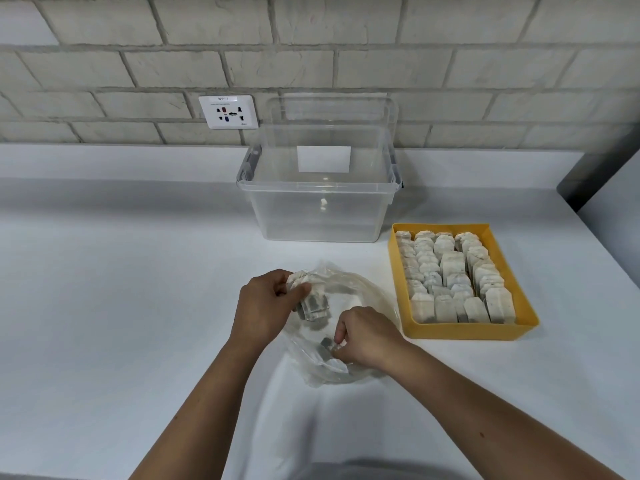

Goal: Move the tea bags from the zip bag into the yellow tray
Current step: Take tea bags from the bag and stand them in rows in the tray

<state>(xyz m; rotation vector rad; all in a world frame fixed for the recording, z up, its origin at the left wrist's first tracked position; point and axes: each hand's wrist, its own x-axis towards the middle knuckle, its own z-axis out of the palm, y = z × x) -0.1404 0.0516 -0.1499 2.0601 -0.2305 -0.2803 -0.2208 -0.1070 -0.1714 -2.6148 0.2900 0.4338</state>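
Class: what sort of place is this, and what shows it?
Probably a kitchen or pantry counter: a white worktop, a brick-tiled wall with a socket, and tea bags in a yellow tray.

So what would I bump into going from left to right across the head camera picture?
wall socket → left hand, holding a bunch of tea bags → right hand, pinching a tea bag in the zip bag → yellow tray. The clear box overlaps the hands, so it is left out.
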